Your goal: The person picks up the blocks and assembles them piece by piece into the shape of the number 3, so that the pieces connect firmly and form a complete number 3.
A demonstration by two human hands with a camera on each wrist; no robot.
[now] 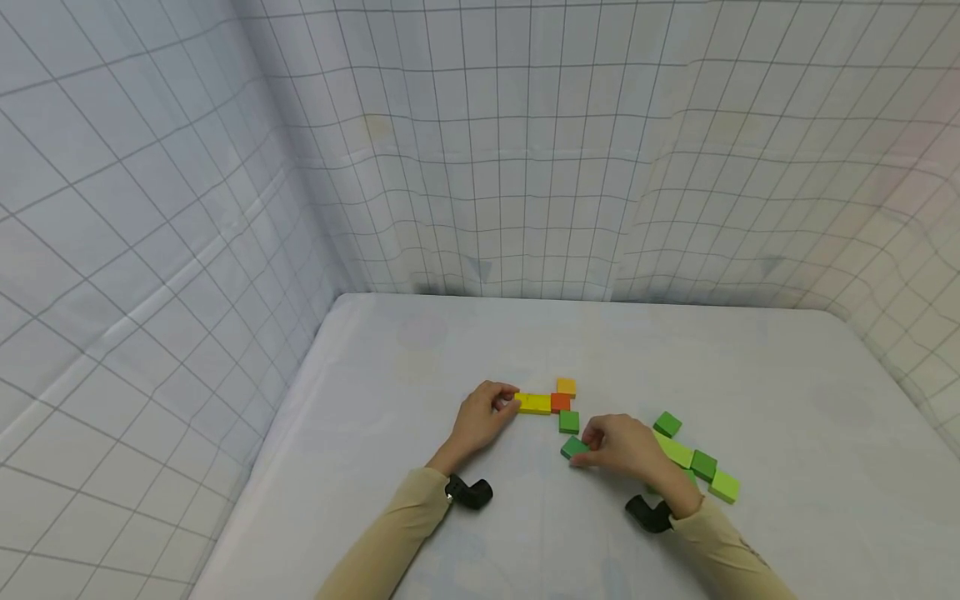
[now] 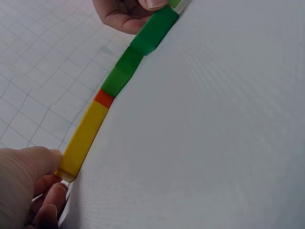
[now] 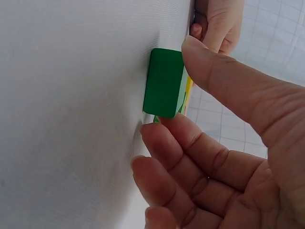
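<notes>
In the head view my left hand is at the left end of the yellow block row; thumb and fingers pinch that end in the left wrist view. An orange-red block adjoins the row's right end. An orange-yellow block lies behind it, and a green block in front. My right hand pinches a darker green block between thumb and fingers, low over the table. That block appears turned at an angle, just in front of the other green one.
Beside my right wrist lie a long lime block, a green block, another green block and a lime block. The forearm partly hides more green there. A gridded white curtain stands behind the white table.
</notes>
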